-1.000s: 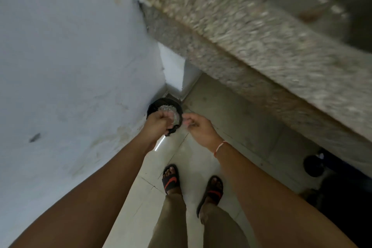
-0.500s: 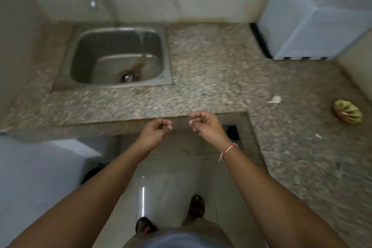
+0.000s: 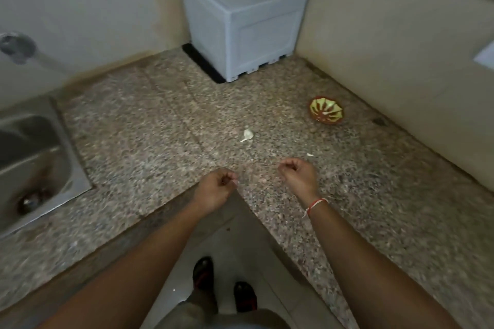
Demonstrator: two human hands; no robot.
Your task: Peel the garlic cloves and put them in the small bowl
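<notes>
Garlic clove (image 3: 247, 135) on counter (image 3: 149, 125) beyond both hands' curled, empty fingers (image 3: 290, 167); small bowl (image 3: 326, 110) farther right.

Both forearms are bare, with no sleeves showing. A thin red-and-white thread bracelet (image 3: 315, 204) circles the right wrist, its loose end dangling. Below, dark sandals (image 3: 203, 272) with red accents and greyish-brown trousers (image 3: 197, 310) show.

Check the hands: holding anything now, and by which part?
Cannot tell. Left hand and right hand hover with fingers curled, nothing clearly visible in them. Garlic clove lies untouched on the counter.
</notes>
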